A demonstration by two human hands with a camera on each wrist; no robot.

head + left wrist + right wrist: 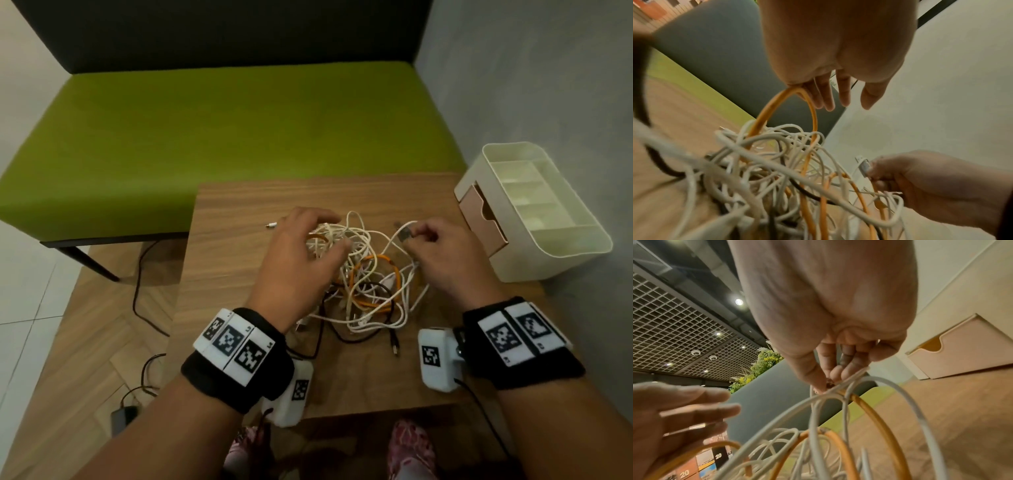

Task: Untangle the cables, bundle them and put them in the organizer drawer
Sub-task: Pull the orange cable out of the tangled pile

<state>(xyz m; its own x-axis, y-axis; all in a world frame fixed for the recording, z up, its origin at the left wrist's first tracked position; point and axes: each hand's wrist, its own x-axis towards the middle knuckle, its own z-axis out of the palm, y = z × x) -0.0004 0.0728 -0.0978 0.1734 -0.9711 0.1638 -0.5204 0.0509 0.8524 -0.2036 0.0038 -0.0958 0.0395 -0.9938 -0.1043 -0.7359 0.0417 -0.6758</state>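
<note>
A big knot of cables [363,277] lies in the middle of the small wooden table [239,260]. Most of the cables are white, one is a thick orange cable [376,263], and a thin black cable [342,329] runs along the near side. The right hand [442,253] pinches the plug [406,233] at the end of a white cable between thumb and fingertips, and lifts it a little above the heap. I think this is a good place to start, because a loose end can be pulled out of the knot. The left hand [301,260] reaches over the top of the heap with its fingers spread and only a little bent. An orange loop [789,104] touches its fingers, but the hand does not squeeze anything. It looks like it is there to keep the heap still while the other hand pulls. Another small white plug [271,225] lies free on the table just past the left hand. The white organizer [534,212] stands on the right edge of the table, near the right hand, so the bundles have a short way to go. Its pink drawer [479,219] is partly pulled out. No cable is bundled yet. Both wrists wear black bands with black-and-white square codes [236,346]. Far behind the left hand, small signs show the number 20 [718,456].
</note>
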